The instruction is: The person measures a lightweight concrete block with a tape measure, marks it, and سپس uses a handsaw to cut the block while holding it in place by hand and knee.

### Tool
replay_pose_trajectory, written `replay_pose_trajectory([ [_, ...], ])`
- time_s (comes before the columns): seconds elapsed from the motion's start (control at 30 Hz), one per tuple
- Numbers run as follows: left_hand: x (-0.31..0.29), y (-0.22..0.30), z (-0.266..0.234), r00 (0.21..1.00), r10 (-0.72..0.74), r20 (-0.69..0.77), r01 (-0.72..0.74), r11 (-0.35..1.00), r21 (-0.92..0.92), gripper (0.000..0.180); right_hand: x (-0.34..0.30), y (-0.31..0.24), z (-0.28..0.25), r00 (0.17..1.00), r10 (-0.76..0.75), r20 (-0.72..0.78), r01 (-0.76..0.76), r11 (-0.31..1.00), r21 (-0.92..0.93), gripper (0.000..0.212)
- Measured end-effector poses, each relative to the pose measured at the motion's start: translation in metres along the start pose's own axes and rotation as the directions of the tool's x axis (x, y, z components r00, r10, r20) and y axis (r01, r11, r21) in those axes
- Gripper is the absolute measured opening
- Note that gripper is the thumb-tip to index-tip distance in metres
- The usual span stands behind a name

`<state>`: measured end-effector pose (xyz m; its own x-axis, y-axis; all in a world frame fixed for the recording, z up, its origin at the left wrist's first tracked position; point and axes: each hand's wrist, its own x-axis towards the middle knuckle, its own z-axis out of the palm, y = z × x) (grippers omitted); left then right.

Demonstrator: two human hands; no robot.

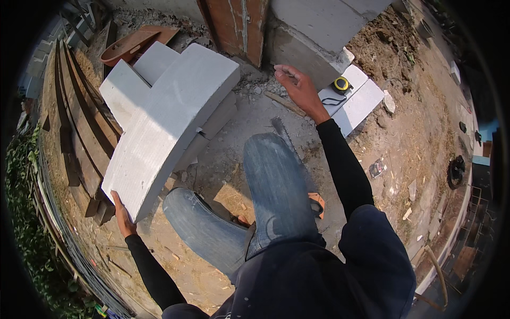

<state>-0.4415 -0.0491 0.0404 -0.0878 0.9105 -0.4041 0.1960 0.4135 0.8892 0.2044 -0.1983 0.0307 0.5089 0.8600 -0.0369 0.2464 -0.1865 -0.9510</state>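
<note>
A long white aerated concrete block (175,101) lies at an angle on top of other pale blocks, left of my knees. My left hand (123,215) grips its near end, with some of the fingers out of sight against the block. Off the block's far end, my right hand (298,90) is raised in the air, fingers loosely bent and holding nothing. Close to that hand, a yellow and black tape measure (341,84) rests on a white slab (361,101). A saw blade (284,133) shows beside my right knee, and an orange handle (317,204) appears behind the leg.
Long wooden boards (79,127) are stacked at the left. Behind the blocks sits an orange-brown pan (130,45). A grey block wall (303,42) and brown door panel (239,26) stand ahead. Rubble and loose soil (390,42) cover ground at the far right.
</note>
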Motion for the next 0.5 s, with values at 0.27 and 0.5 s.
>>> replay_pose_trajectory([
  [0.27,0.033,0.006,0.018,0.999,0.033,-0.003,-0.032,0.992,0.124,0.100,-0.243,0.157,-0.084,0.810,0.527,-0.258,-0.549,0.835,-0.017,0.055],
  [0.5,0.030,0.003,-0.009,1.000,0.016,-0.025,-0.014,0.997,0.074,0.102,-0.066,0.080,-0.111,0.827,-0.116,-0.550,-0.250,0.801,-0.544,0.075],
])
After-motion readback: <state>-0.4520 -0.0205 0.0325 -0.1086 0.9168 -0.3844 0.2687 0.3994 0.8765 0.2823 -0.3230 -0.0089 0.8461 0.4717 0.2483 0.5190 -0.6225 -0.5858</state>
